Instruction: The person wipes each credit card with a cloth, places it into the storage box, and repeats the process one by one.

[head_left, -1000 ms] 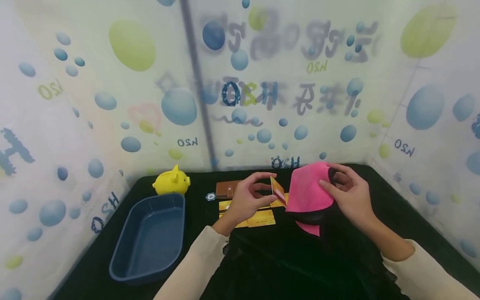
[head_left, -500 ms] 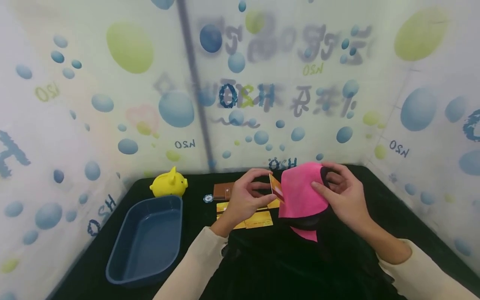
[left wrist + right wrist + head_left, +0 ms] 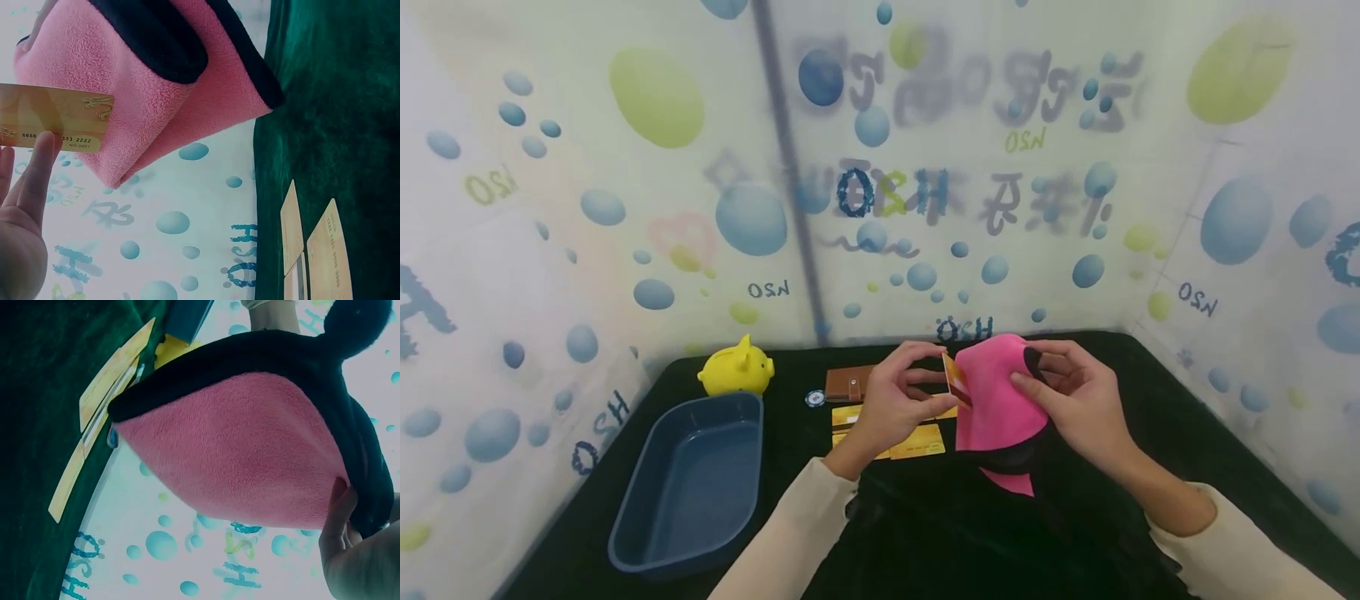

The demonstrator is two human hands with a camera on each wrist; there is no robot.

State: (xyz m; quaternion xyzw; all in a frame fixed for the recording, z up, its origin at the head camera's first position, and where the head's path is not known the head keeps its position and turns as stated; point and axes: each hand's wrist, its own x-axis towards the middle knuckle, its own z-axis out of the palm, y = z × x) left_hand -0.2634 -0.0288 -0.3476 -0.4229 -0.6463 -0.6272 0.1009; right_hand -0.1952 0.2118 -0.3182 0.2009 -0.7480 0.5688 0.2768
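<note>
Between thumb and fingers, my left hand (image 3: 897,398) pinches a gold bank card (image 3: 956,380) by its edge. Embossed digits show on that card (image 3: 56,117) in the left wrist view. The card's far side touches or lies very near a pink cloth (image 3: 996,396) with dark edging. My right hand (image 3: 1081,400) grips the cloth's upper right edge, thumb on the near face. The cloth hangs folded in the air, its plush pink face (image 3: 244,450) filling the right wrist view. More gold cards (image 3: 917,442) lie on the dark table below my left hand, partly hidden by it.
A blue plastic basin (image 3: 688,483) stands on the left of the dark green tablecloth (image 3: 940,533). Behind it sits a yellow piggy bank (image 3: 737,368). A brown wallet (image 3: 846,383) and a poker chip (image 3: 815,398) lie at the back. A printed curtain (image 3: 925,167) encloses the table.
The cloth and my right hand have moved left and slightly down, bringing the cloth against or close to the card. My left hand keeps its pinch on the card. The view has shifted slightly.
</note>
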